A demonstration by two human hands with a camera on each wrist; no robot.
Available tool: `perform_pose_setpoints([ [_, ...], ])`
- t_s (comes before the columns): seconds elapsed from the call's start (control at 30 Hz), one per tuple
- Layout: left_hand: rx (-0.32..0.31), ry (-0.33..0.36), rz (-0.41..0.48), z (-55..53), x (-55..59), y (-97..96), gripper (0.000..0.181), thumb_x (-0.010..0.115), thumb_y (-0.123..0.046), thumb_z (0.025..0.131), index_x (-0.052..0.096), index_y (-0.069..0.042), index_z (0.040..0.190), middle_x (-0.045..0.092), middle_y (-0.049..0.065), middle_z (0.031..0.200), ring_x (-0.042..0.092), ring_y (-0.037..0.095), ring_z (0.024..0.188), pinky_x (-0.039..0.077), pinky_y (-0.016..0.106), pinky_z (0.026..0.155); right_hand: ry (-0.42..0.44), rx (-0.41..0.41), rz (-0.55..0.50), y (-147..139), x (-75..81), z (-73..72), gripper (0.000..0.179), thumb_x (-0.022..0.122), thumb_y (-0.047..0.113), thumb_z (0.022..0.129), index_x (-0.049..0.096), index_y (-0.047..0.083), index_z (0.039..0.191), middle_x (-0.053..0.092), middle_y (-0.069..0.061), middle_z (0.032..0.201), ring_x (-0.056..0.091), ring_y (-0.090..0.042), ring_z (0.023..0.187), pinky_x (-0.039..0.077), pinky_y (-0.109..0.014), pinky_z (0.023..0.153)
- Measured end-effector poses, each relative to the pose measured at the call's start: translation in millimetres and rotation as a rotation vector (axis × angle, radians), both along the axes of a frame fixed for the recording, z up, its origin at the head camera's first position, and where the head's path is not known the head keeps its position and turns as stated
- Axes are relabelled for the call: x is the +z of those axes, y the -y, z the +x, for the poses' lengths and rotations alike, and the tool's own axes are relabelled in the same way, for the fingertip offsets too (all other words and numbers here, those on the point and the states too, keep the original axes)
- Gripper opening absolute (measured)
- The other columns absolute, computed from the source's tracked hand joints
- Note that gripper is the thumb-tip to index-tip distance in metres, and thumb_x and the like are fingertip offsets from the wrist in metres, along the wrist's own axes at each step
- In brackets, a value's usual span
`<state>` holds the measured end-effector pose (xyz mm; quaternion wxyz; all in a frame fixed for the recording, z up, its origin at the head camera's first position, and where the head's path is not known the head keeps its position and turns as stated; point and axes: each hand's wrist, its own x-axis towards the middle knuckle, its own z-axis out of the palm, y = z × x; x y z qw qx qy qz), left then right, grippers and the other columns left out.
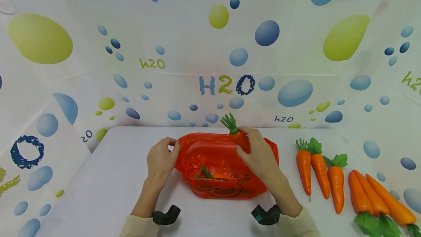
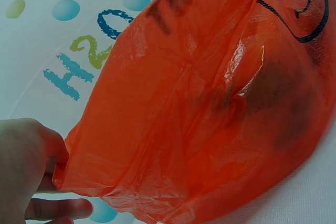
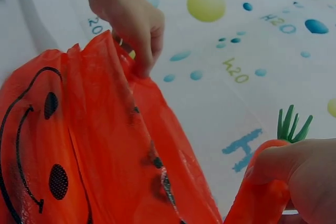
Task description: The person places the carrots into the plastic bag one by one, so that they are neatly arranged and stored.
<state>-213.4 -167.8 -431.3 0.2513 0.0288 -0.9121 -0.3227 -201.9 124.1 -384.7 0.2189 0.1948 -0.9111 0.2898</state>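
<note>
A red plastic bag (image 1: 227,189) with a black smiling face printed on it lies at the middle of the table, its mouth spread toward the back. My left hand (image 1: 163,158) pinches the left edge of that mouth between thumb and fingers. With my right hand (image 1: 260,153) I grip an orange toy carrot (image 3: 262,200) near its top, its green stalks (image 1: 229,121) pointing up, over the right part of the opening. Inside the bag, some green leaf (image 1: 206,172) and a strip of orange show; the rest is hidden by the red plastic.
To the right, a row of carrots (image 1: 304,167) lies with leafy tops toward the back. Nearer the front right corner, more carrots (image 1: 389,200) lie with their leaves toward me. A patterned cloth (image 1: 184,94) hangs behind the white table (image 1: 131,178).
</note>
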Motion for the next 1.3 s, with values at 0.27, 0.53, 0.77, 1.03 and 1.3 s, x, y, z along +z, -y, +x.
perform_pose_setpoints([
  [0.27, -0.005, -0.006, -0.004, -0.3, -0.1, 0.3, 0.023, 0.059, -0.024, 0.095, 0.074, -0.008, 0.098, 0.073, 0.009, 0.082, 0.058, 0.02, 0.061, 0.054, 0.031, 0.057, 0.056, -0.001, 0.071, 5, -5.2, -0.9, 0.053, 0.073, 0.017, 0.089, 0.051, 0.015, 0.138, 0.06, -0.009, 0.13, 0.064, -0.025, 0.107, 0.059, -0.043, 0.09],
  [0.53, -0.002, 0.007, 0.007, 0.6, 0.2, 0.4, 0.022, 0.06, -0.023, 0.095, 0.074, -0.007, 0.099, 0.074, 0.01, 0.084, 0.058, 0.02, 0.062, 0.054, 0.03, 0.058, 0.156, -0.018, 0.166, 11, -11.2, -1.4, 0.057, 0.074, 0.02, 0.088, 0.051, 0.022, 0.14, 0.06, -0.007, 0.131, 0.067, -0.024, 0.102, 0.06, -0.045, 0.086],
  [0.77, -0.002, 0.001, 0.003, -0.4, -0.1, 0.4, 0.022, 0.06, -0.023, 0.095, 0.074, -0.007, 0.098, 0.073, 0.01, 0.082, 0.058, 0.02, 0.061, 0.052, 0.029, 0.056, 0.227, 0.005, 0.205, 16, -16.9, -2.0, 0.057, 0.076, 0.019, 0.087, 0.052, 0.026, 0.138, 0.061, -0.004, 0.126, 0.064, -0.024, 0.107, 0.059, -0.047, 0.089],
  [1.03, 0.005, -0.015, -0.011, -1.0, -0.7, -0.1, 0.022, 0.06, -0.023, 0.094, 0.074, -0.007, 0.097, 0.075, 0.01, 0.084, 0.061, 0.021, 0.065, 0.055, 0.032, 0.058, 0.246, 0.038, 0.251, 20, -26.2, -3.5, 0.056, 0.078, 0.018, 0.086, 0.054, 0.026, 0.137, 0.062, -0.005, 0.123, 0.063, -0.024, 0.109, 0.058, -0.047, 0.089],
  [1.3, -0.006, -0.029, -0.007, -0.2, -0.8, -0.4, 0.022, 0.06, -0.022, 0.094, 0.075, -0.006, 0.097, 0.075, 0.01, 0.085, 0.063, 0.023, 0.067, 0.057, 0.035, 0.06, 0.296, 0.055, 0.289, 22, -33.0, -4.0, 0.057, 0.077, 0.018, 0.087, 0.053, 0.026, 0.139, 0.062, -0.007, 0.126, 0.062, -0.027, 0.112, 0.057, -0.05, 0.092],
])
